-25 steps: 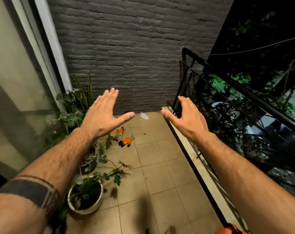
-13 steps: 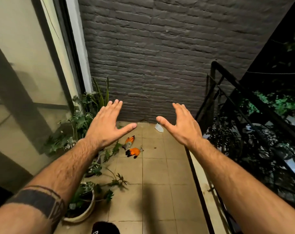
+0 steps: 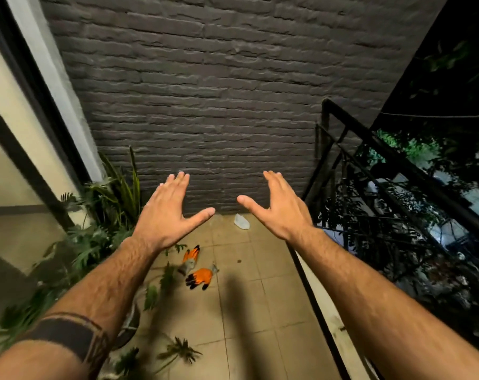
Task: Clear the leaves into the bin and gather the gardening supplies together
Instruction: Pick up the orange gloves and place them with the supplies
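Gloves, orange and black, one pair, lie on the floor tiles mid-balcony, just right of the potted plants; probably light, soft and floppy, best pinched at the cuffs. Left hand and right hand hover well above, palms forward, fingers straight and spread, holding nothing.

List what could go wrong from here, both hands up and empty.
1. The orange gloves lie right beside the potted plants; reaching in could snag the fronds.
2. The white scrap lies near the open railing; a careless sweep might push it through.
3. No bin is in view, so the left hand and right hand may carry debris blind.
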Available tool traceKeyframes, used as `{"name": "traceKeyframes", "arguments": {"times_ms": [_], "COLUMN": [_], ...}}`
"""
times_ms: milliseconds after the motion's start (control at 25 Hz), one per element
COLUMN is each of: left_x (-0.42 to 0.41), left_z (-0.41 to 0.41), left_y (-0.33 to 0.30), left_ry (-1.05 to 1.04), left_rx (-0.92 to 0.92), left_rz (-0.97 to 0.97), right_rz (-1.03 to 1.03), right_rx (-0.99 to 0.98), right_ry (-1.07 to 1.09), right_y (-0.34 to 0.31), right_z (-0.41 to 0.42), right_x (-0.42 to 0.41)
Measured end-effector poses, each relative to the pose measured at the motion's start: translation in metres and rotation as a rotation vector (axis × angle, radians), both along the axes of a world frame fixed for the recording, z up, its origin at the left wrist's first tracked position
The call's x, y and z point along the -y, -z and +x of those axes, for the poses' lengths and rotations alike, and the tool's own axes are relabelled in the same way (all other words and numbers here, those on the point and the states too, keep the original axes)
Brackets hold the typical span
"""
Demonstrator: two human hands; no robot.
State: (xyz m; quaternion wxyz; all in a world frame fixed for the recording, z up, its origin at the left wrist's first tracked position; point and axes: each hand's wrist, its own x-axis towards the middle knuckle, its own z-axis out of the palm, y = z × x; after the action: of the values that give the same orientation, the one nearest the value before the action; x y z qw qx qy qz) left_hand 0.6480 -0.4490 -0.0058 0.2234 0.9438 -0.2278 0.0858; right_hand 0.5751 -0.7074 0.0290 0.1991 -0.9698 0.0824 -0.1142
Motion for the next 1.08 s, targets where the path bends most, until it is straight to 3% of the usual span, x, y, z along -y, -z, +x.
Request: {"name": "traceKeyframes", "arguments": {"times_ms": [320,640,1080], "left_x": [0.062,0.128,0.102], "left_z": [0.077,0.107,0.135], "left_y": [0.004,0.005,0.018], "left_ry": [-0.006,-0.212,-0.393], "left_rx": [-0.002,-0.02,-0.089], "left_rz": [0.015,0.015,0.05], "right_rz": [0.004,-0.007,-0.05], "right_rx": [0.009,-0.024,-0.089], "right_ry": [-0.048,-0.27,-0.429], "right_y": [-0.004,0.005,0.028], "right_z": [0.089,0.178,0.259], "right_x": [0.057,0.137,0.128]}}
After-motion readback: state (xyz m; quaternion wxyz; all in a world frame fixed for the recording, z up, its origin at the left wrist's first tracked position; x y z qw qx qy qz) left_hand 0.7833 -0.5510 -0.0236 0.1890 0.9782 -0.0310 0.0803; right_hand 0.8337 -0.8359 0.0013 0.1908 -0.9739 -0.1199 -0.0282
